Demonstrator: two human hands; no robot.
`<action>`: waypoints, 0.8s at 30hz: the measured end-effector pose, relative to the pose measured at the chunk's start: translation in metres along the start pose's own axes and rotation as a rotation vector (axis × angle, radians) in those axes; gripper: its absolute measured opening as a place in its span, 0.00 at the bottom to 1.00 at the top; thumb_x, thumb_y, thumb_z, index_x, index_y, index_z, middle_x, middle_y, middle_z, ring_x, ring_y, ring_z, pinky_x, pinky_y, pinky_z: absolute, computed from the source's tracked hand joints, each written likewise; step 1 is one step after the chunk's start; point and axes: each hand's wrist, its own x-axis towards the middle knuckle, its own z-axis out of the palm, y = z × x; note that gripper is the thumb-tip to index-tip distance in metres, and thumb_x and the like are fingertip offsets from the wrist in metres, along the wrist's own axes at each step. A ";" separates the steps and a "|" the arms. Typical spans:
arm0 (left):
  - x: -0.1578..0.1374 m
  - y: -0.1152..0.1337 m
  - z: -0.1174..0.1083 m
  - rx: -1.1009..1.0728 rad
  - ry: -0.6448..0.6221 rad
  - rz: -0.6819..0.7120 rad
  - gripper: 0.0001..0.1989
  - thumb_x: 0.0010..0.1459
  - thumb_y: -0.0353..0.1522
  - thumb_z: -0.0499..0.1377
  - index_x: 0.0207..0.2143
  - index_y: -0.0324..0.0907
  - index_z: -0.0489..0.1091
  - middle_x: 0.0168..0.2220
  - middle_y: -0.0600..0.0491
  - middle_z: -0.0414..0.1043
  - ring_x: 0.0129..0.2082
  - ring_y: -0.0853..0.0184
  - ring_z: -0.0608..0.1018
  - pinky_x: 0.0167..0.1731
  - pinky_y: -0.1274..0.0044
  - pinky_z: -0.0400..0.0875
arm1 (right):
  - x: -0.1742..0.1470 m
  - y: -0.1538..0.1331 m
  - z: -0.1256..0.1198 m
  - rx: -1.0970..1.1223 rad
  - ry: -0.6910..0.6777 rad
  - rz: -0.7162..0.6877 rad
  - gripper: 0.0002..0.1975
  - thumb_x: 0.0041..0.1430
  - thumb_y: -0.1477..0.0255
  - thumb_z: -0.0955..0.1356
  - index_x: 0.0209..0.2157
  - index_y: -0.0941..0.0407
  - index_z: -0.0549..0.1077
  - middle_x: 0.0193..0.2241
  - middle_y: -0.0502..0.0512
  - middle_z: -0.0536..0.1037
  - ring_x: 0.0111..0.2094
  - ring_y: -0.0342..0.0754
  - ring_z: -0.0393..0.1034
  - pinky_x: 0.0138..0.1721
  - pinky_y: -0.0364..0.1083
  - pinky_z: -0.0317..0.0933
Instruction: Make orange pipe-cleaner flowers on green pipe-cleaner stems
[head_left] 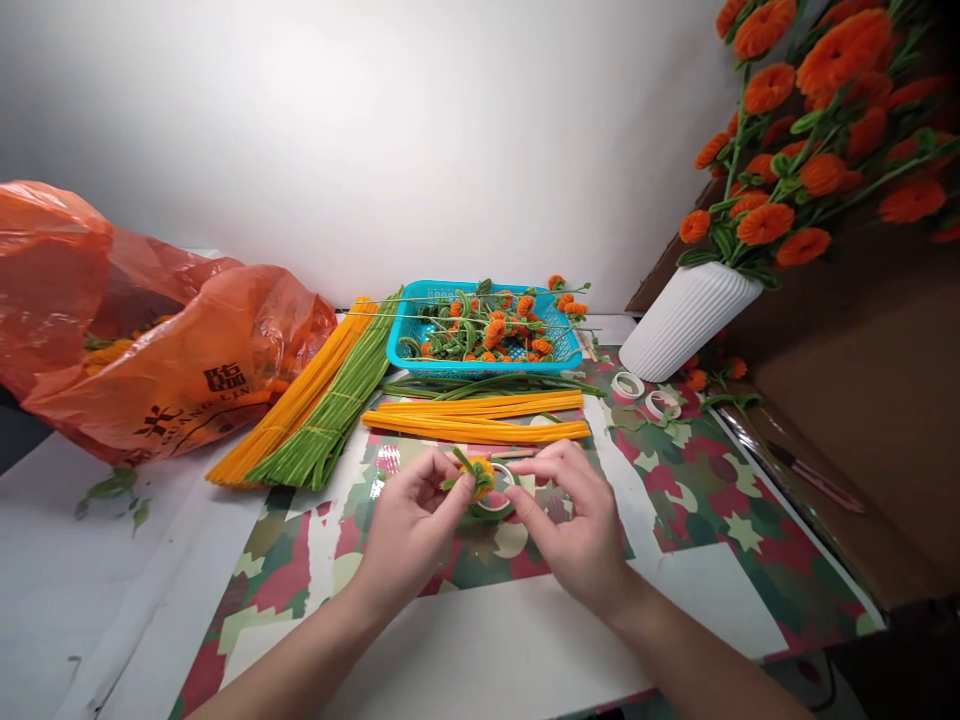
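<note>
Between thumb and fingertips, my left hand pinches a small yellow-orange pipe-cleaner flower with a green stem pointing up to the left. Just behind the flower is a roll of green tape with a white core, turned face-on to me. My right hand has its thumb and index finger at the right rim of this roll, the other fingers loosely curled. Where flower and roll overlap, I cannot make out whether tape joins them. Beyond my hands lie orange-yellow pipe cleaners in two bundles, with dark green ones behind.
A blue basket holds several orange flowers. Left of it lie long yellow and green pipe-cleaner bundles and an orange plastic bag. At right are two tape rolls, a tilted white vase of orange flowers and cardboard.
</note>
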 end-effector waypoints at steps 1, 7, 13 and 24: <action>0.001 0.002 0.000 -0.069 -0.017 -0.078 0.10 0.55 0.30 0.59 0.23 0.42 0.62 0.22 0.58 0.67 0.23 0.72 0.72 0.21 0.82 0.67 | 0.000 0.001 -0.001 -0.093 0.003 -0.126 0.07 0.55 0.76 0.69 0.36 0.53 0.77 0.29 0.51 0.70 0.32 0.46 0.63 0.34 0.46 0.57; 0.006 0.000 -0.004 -0.255 -0.126 -0.354 0.12 0.50 0.34 0.63 0.22 0.41 0.63 0.22 0.59 0.66 0.22 0.73 0.71 0.23 0.82 0.68 | 0.002 0.006 -0.003 -0.401 -0.140 -0.374 0.08 0.61 0.76 0.66 0.38 0.51 0.76 0.29 0.52 0.73 0.33 0.47 0.62 0.36 0.49 0.52; 0.004 0.000 -0.003 -0.217 -0.176 -0.386 0.11 0.52 0.34 0.61 0.22 0.41 0.62 0.21 0.59 0.66 0.22 0.73 0.70 0.24 0.81 0.69 | 0.001 0.007 0.003 -0.533 -0.133 -0.490 0.07 0.62 0.79 0.63 0.32 0.56 0.72 0.28 0.52 0.74 0.32 0.46 0.60 0.36 0.50 0.48; -0.012 -0.014 0.001 0.419 0.026 0.682 0.09 0.54 0.21 0.56 0.29 0.43 0.66 0.44 0.46 0.78 0.44 0.60 0.79 0.43 0.70 0.74 | -0.006 -0.002 0.021 0.406 -0.229 0.538 0.14 0.61 0.60 0.64 0.29 0.56 0.68 0.28 0.51 0.69 0.30 0.44 0.62 0.31 0.43 0.58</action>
